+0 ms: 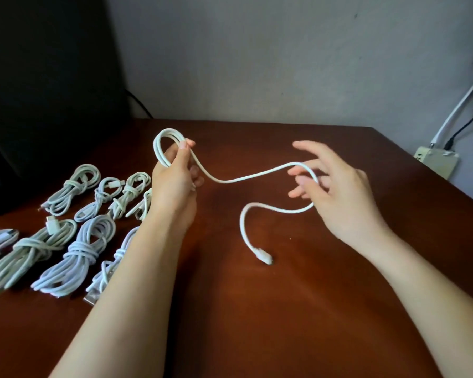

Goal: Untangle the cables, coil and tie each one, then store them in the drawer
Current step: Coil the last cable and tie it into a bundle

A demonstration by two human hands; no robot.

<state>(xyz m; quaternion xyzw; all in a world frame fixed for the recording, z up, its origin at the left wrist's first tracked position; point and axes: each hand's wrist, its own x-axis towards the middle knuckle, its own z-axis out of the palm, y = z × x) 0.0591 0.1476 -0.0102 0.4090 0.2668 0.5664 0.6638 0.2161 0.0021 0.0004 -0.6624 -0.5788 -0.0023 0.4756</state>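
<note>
Left hand (172, 184) pinches a few loops of the white cable (246, 178) between thumb and curled fingers, held up above the desk (311, 309). The cable's slack runs right to the right hand (339, 197), fingers spread and loose, cable draped across them, not gripped. Its plug end (264, 256) rests on the desk. Tied cable bundles (77, 255) lie at desk left. Power strip (437, 162) sits past the desk's right edge.

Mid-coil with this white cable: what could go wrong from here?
1. The left hand pinches the loops of the white cable near the fingertips; they might spring open.
2. The cable merely drapes over the spread fingers of the right hand, so it may slip off.
3. The left forearm crosses over the tied bundles and could nudge them.
</note>
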